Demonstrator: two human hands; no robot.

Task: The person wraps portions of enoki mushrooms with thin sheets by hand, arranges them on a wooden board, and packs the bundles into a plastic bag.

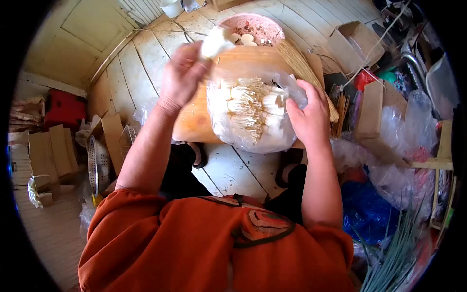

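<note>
A clear plastic bag (248,141) stands open on a wooden board (192,121) in front of me. Packed inside are several white rolls (273,104) with thin, pale, stick-like ends turned toward the middle. My left hand (185,73) is raised at the board's far left, its fingers closed round a white roll (214,44) that motion blurs. At the bag's right side, my right hand (311,114) has thumb and forefinger on the plastic rim; its other fingers are partly hidden.
Beyond the board sits a pink basin (279,30) with round pale pieces in it. A long bundle of thin sticks (301,65) lies along the board's right edge. Cardboard boxes (357,44) and plastic bags crowd the right; a metal colander (98,165) leans at left.
</note>
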